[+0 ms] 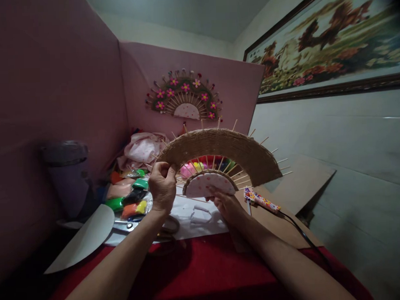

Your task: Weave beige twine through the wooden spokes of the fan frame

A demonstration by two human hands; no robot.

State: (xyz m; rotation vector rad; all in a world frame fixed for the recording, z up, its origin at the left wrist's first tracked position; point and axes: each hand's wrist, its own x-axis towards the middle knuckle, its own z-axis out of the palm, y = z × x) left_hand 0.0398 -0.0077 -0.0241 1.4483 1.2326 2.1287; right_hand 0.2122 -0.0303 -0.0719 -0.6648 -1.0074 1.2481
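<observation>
A half-round fan (216, 143) of brown twine woven over thin wooden sticks is held up above the table. Its stick ends poke out past the outer edge, and a pale half-disc of dotted cloth (206, 185) covers the hub. My left hand (163, 184) pinches the left end of the woven band between thumb and fingers. My right hand (224, 204) grips the bottom of the hub, with some fingers hidden behind it. Below, a white sheet (192, 227) carries small paper scraps (201, 214).
A flower-patterned glue gun (262, 200) with a black cord lies on cardboard (278, 230) at right. Scissors (125, 225), a white half-disc (88, 241) and colourful clay packs (122, 190) are at left. A finished flowered fan (185, 96) hangs on the pink panel (240, 83) behind.
</observation>
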